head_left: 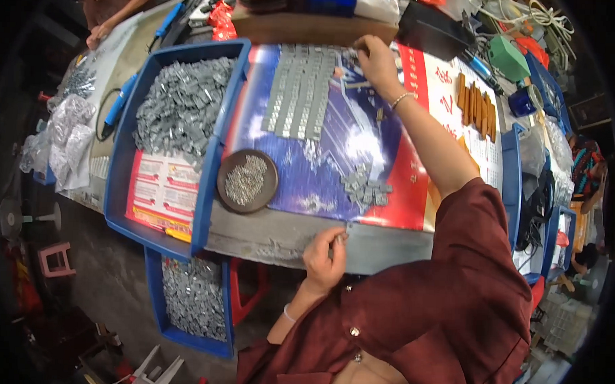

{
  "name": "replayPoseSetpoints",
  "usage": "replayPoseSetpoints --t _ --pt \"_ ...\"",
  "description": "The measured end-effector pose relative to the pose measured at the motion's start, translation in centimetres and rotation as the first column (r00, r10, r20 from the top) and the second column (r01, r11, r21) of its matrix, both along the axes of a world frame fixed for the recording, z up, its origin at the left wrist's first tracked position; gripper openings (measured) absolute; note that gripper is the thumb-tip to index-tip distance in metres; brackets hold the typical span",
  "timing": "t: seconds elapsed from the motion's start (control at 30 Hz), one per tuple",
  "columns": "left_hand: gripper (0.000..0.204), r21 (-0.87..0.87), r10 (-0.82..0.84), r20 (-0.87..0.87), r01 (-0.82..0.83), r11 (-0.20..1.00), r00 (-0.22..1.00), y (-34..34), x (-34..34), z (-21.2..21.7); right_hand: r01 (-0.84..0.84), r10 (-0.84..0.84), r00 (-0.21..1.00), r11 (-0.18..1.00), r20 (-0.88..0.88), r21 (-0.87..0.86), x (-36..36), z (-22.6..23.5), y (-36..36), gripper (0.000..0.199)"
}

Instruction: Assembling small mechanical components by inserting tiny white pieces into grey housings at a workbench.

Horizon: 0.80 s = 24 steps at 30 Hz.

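Observation:
My right hand (380, 62) reaches to the far side of the work sheet, at the far right end of several rows of small grey pieces (301, 90). Its fingers are curled together and pointing down; what they hold, if anything, is hidden. Close to the table's front edge, my left hand (324, 259) has thumb and fingers pinched, and anything between them is too small to name. A loose heap of grey pieces (366, 189) lies beyond it. Left of the heap, a round brown dish (250, 209) holds tiny shiny metal parts (245, 180).
A large blue tray (218, 141) of grey pieces stands left; a second blue tray (156, 292) sits lower. Brown strips (476, 106) lie right. A wooden block (306, 31) and black box (432, 30) border the back. Another person (114, 12) is far left.

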<state>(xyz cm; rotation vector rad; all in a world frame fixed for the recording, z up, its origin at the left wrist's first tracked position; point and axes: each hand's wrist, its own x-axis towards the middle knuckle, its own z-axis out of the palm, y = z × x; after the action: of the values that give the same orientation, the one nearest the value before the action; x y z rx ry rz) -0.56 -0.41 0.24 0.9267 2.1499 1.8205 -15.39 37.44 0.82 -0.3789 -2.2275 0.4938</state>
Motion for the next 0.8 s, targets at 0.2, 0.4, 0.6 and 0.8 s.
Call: replayPoseSetpoints --t 0.2,0.4,0.6,0.8 --pt "0.019 0.010 0.002 0.034 -0.002 1.000 0.999 -0.1 -0.2 -0.1 -0.159 0.200 0.964 0.962 0.175 -0.222 6.8 8.0 -6.7 0.016" --pt "0.019 0.007 -0.005 0.044 0.005 1.000 0.999 -0.2 0.3 -0.3 -0.234 0.388 0.812 0.901 0.436 -0.366 14.7 8.1 -12.3 0.018" --pt "0.016 0.001 0.034 0.083 -0.034 0.999 0.996 0.5 0.7 -0.9 -0.405 0.278 0.735 0.911 0.618 0.072 16.6 3.7 -13.4 0.014" --pt "0.022 -0.024 0.026 0.156 -0.023 0.999 0.987 0.0 0.7 -0.9 -0.400 0.260 0.818 0.898 0.514 0.183 14.9 1.2 -14.8 0.010"
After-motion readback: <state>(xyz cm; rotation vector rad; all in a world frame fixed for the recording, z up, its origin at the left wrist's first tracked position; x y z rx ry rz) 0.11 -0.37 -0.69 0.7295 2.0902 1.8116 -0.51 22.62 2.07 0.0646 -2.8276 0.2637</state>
